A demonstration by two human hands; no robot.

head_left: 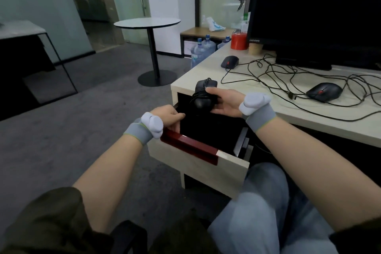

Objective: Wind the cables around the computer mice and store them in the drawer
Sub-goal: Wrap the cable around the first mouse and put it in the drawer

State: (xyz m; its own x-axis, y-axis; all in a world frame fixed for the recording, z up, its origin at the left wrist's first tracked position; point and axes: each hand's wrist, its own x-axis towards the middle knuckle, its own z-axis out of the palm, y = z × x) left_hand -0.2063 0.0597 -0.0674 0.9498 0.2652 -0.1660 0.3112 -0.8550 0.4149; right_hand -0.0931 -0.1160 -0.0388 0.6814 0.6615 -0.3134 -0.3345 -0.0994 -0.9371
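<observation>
My right hand point(225, 102) grips a black mouse point(203, 97) with its cable wound round the body, held just above the open drawer point(198, 159) under the desk's left end. My left hand point(168, 116) grips the top edge of the drawer front beside its dark red handle strip point(189, 146). The drawer's inside is dark and its contents do not show. Two more black mice lie on the desk: one point(229, 61) near the far left corner, one point(323, 92) to the right, each with a loose cable point(268, 76) trailing across the desktop.
A black Lenovo monitor point(313, 6) stands at the back of the pale desk point(309, 117). A red cylinder point(238, 41) sits by its left side. A round pedestal table point(147, 22) and water bottles point(203, 47) stand on the grey carpet beyond. My knees are under the drawer front.
</observation>
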